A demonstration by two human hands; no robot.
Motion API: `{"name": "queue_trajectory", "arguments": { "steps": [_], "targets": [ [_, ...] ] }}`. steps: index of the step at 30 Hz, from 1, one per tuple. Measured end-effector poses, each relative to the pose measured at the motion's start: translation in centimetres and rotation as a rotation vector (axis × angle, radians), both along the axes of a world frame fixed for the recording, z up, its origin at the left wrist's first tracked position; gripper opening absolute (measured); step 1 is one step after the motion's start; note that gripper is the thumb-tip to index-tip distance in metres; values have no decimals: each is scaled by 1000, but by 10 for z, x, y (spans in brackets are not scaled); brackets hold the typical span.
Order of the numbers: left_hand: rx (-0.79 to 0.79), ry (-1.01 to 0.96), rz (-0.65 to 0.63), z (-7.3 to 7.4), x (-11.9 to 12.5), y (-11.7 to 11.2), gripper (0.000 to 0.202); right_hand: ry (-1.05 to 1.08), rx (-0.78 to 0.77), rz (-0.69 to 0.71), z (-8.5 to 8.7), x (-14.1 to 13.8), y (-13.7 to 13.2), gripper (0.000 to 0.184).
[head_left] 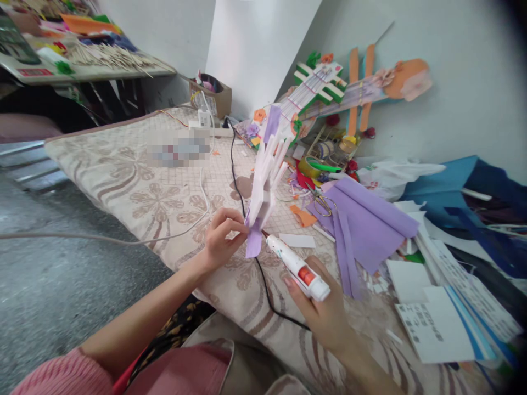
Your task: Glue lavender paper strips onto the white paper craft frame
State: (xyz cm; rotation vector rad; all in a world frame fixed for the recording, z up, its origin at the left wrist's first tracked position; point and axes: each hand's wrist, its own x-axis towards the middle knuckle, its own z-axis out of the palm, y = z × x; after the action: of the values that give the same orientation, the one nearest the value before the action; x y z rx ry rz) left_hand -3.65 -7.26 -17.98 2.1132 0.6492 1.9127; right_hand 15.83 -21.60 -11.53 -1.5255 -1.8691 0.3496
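Between the thumb and fingers of my left hand (225, 236) is the lower end of a purple paper strip (253, 243). The strip lies against a white paper model (263, 192) with several thin prongs at its top, which stands tilted above the table. My right hand (323, 304) is wrapped round a white hot glue gun (293, 262) with an orange-red part near its back. The gun's nozzle points at the purple strip and is close to it; whether they touch I cannot tell. A black cord trails below the gun.
Right of my hands lie purple crepe paper (366, 219), scissors (322, 206), a tape roll (308, 167) and white boards (436, 329). Decorated paper instruments (321, 88) lean on the wall. A power strip (211, 130) and cardboard box (216, 96) stand behind. A white cable (164, 240) crosses the left side.
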Motion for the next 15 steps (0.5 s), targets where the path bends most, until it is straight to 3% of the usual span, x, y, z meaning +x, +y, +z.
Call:
{"name": "queue_trajectory", "arguments": {
  "steps": [11,15],
  "targets": [
    [-4,14,20,1,0,0,17,10,128,0,12,2,3,15],
    [-12,14,15,0,0,0,18,13,189,-127,7,18,13,7]
  ]
}}
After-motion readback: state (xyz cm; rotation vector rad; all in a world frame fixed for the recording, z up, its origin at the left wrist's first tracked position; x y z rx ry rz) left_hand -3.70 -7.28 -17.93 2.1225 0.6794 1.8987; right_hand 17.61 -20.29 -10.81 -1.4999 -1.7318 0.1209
